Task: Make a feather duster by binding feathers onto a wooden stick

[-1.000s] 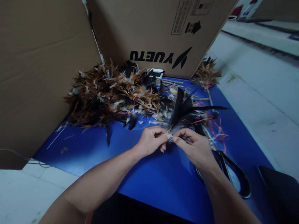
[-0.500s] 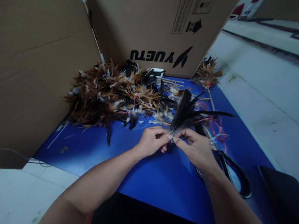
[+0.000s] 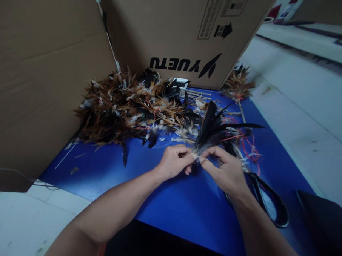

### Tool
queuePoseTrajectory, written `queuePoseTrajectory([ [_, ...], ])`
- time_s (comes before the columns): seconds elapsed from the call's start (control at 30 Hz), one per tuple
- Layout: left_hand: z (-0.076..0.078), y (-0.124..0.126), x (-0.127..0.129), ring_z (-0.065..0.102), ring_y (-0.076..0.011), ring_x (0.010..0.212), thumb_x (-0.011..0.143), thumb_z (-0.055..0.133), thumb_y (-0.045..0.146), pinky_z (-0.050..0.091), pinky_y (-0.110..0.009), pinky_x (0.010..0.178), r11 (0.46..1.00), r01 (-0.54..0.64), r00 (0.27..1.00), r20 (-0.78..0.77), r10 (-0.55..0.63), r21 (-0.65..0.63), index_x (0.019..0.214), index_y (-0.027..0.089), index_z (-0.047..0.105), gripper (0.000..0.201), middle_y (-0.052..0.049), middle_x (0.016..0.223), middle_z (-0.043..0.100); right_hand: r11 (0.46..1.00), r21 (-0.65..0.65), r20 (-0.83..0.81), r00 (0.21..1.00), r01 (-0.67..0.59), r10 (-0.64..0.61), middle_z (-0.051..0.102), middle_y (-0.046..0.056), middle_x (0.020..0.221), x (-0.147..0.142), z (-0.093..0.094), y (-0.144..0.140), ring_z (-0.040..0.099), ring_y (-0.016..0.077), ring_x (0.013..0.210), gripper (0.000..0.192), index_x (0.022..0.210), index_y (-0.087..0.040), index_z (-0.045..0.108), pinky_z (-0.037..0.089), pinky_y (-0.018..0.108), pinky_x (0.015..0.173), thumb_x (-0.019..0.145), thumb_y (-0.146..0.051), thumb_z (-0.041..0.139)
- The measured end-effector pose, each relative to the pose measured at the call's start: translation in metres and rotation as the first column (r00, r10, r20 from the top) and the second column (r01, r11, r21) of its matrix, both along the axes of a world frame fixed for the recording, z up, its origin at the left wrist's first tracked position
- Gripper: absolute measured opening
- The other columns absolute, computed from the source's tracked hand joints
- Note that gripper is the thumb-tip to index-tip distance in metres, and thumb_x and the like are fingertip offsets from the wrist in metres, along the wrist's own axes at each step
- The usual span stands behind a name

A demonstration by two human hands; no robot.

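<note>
A bunch of black feathers (image 3: 207, 126) fans out upward above the blue table, its pale quill ends down between my fingertips. My left hand (image 3: 176, 160) pinches those ends from the left side. From the right, my right hand (image 3: 223, 166) has thumb and forefinger closed at the same spot on the bunch. Whether a thread or tie lies under the fingertips is too small to make out. Behind the hands lies a large heap of brown and black feather bundles (image 3: 132, 103).
Large cardboard boxes (image 3: 163, 33) stand behind and to the left. Thin sticks (image 3: 199, 94) and red string (image 3: 246, 146) lie beyond my hands. Black-handled scissors (image 3: 281, 208) rest by my right forearm. A feather bundle on a stick (image 3: 238, 85) is at the far right corner.
The feather bunch has tilted slightly, its long right feather shifting a little left and up. Both hands keep their hold in nearly the same place.
</note>
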State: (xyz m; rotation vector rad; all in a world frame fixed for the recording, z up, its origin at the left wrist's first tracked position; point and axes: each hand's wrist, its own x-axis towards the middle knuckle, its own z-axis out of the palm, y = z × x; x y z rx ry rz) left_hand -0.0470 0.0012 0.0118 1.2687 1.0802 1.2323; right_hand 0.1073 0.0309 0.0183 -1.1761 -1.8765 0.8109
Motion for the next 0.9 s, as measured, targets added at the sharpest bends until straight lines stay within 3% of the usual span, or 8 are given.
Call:
queuePoseTrajectory([
  [0.1,-0.0008,0.0007,-0.0006,0.046,-0.0044,0.035,0.079,0.059,0.033,0.039,-0.017,0.041,1.0,-0.013,1.0,0.014,0.013,0.007,0.056,0.014,0.053,0.03,0.006,0.041,0.048,0.998,0.051,0.004,0.999,0.036,-0.037,0.059,-0.001,0.07,-0.0006,0.003,-0.0009,0.055,0.0149,0.066,0.006,0.073,-0.021,0.057,0.044,0.027,0.064,0.072,-0.026,0.06],
  [0.3,-0.001,0.0006,-0.0008,0.046,-0.0043,0.035,0.08,0.058,0.03,0.038,-0.016,0.041,1.0,-0.01,1.0,-0.013,0.01,0.018,0.06,0.013,0.057,0.026,0.006,0.043,0.049,0.983,0.185,0.096,0.995,-0.016,-0.002,0.061,0.0,0.072,-0.0008,0.0053,-0.0021,0.056,0.0173,0.072,0.005,0.071,-0.023,0.058,0.043,0.032,0.073,0.075,-0.026,0.059],
  [0.57,0.0001,0.0002,0.0,0.047,-0.004,0.036,0.079,0.058,0.029,0.039,-0.016,0.041,1.0,-0.007,0.999,-0.039,0.008,0.026,0.058,0.013,0.055,0.027,0.006,0.043,0.047,0.988,0.154,0.14,0.99,0.005,-0.026,0.061,0.0,0.07,-0.001,0.0052,-0.0022,0.056,0.0179,0.072,0.005,0.069,-0.023,0.057,0.043,0.031,0.072,0.074,-0.024,0.057],
  [0.77,-0.0009,0.0004,0.0008,0.046,-0.004,0.035,0.078,0.058,0.029,0.037,-0.016,0.04,1.0,-0.01,1.0,-0.009,0.01,0.017,0.056,0.013,0.053,0.027,0.006,0.042,0.046,0.999,0.034,0.059,0.998,0.007,-0.009,0.061,-0.001,0.068,-0.0018,0.0041,0.0,0.056,0.0151,0.066,0.007,0.069,-0.021,0.058,0.044,0.026,0.064,0.073,-0.026,0.058],
  [0.9,0.0005,0.0,0.0004,0.046,-0.0042,0.035,0.079,0.058,0.029,0.038,-0.016,0.04,0.999,-0.021,1.0,-0.003,0.021,0.029,0.061,0.012,0.058,0.024,0.006,0.043,0.046,0.997,0.08,0.016,1.0,0.019,-0.02,0.06,-0.001,0.07,-0.0024,0.003,-0.0002,0.056,0.0145,0.068,0.004,0.072,-0.021,0.059,0.045,0.026,0.066,0.073,-0.024,0.061],
])
